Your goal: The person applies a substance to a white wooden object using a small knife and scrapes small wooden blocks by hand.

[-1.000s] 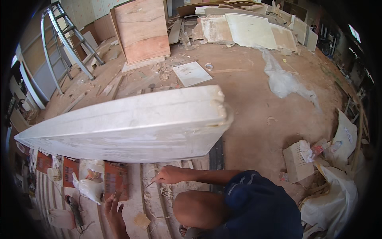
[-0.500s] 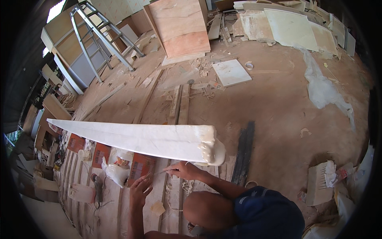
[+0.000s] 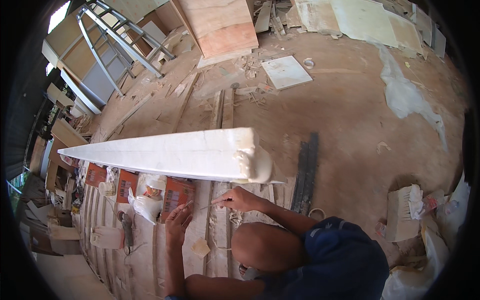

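Left hand (image 3: 178,221) and right hand (image 3: 241,199) face each other with a small gap between them, just beyond the bent knee (image 3: 267,245). Right fingers are pinched narrow on a thin stick-like tool (image 3: 207,206) that points toward the left hand; the left fingers are half curled, and whether they grip anything is too small to tell. Beyond both hands lies a long white piece (image 3: 160,152), narrowing toward the left, its near right end lumpy with a cream-coloured mass (image 3: 245,162). Near the left hand stands an orange-red box (image 3: 178,196) with a white plastic bag (image 3: 147,206) beside it, and farther left a corded power tool (image 3: 127,233) rests by a pale container (image 3: 106,238). Dark bars (image 3: 305,172) lie on the floor past the right forearm. Farther off are a square white board (image 3: 286,72), a tape roll (image 3: 308,63) and a stepladder (image 3: 120,42).
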`<control>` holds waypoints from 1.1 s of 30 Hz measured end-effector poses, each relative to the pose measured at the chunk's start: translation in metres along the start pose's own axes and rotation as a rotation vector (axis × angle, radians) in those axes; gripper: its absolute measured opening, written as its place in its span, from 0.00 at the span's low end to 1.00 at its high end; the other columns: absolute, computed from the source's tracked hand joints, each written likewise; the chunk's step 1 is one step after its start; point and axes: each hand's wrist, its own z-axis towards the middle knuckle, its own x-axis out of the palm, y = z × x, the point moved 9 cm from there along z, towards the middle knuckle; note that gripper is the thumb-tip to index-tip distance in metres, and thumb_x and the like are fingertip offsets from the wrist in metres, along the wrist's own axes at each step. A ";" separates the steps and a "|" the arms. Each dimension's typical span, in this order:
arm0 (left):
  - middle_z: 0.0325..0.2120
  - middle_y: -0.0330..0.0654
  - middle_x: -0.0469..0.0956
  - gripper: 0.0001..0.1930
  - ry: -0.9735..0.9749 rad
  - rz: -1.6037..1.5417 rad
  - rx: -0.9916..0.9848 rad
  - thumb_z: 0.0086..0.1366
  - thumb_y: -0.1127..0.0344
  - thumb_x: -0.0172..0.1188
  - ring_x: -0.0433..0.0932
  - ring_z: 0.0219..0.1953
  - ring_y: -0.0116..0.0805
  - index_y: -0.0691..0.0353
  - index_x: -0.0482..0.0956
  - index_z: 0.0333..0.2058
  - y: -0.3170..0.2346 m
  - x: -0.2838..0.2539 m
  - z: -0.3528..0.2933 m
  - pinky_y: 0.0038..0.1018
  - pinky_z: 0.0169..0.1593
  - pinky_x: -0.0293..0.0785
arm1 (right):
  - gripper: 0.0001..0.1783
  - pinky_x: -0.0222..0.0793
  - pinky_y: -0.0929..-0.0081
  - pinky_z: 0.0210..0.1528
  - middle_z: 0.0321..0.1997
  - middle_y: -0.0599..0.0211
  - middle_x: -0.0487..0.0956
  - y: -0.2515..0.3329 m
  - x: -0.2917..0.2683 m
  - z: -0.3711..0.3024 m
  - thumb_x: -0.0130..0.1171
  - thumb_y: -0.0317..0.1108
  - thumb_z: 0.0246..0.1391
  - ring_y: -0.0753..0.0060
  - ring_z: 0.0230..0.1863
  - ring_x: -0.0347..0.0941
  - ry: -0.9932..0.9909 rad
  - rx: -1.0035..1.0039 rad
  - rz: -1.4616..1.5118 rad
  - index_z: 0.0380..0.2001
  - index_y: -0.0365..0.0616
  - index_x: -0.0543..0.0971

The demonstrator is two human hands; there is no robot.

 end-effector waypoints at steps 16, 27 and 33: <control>0.41 0.42 0.77 0.09 0.084 -0.031 -0.040 0.62 0.72 0.55 0.77 0.41 0.32 0.63 0.74 0.42 0.032 0.002 -0.015 0.31 0.48 0.75 | 0.25 0.68 0.77 0.20 0.30 0.55 0.80 0.146 -0.108 -0.171 0.49 0.26 0.58 0.73 0.22 0.73 -0.490 -0.480 0.636 0.59 0.41 0.61; 0.45 0.45 0.75 0.10 0.147 0.008 -0.138 0.62 0.71 0.56 0.76 0.42 0.33 0.63 0.73 0.43 0.058 0.018 -0.021 0.31 0.48 0.75 | 0.29 0.63 0.83 0.28 0.29 0.59 0.77 0.155 -0.092 -0.176 0.41 0.37 0.65 0.81 0.23 0.68 -0.830 -0.229 0.967 0.66 0.44 0.49; 0.44 0.44 0.76 0.09 0.156 0.017 -0.164 0.63 0.70 0.56 0.76 0.40 0.31 0.61 0.74 0.42 0.058 0.025 -0.031 0.30 0.47 0.76 | 0.27 0.60 0.87 0.19 0.17 0.64 0.73 0.176 -0.084 -0.172 0.38 0.33 0.65 0.84 0.14 0.61 -0.857 -0.118 0.826 0.65 0.39 0.49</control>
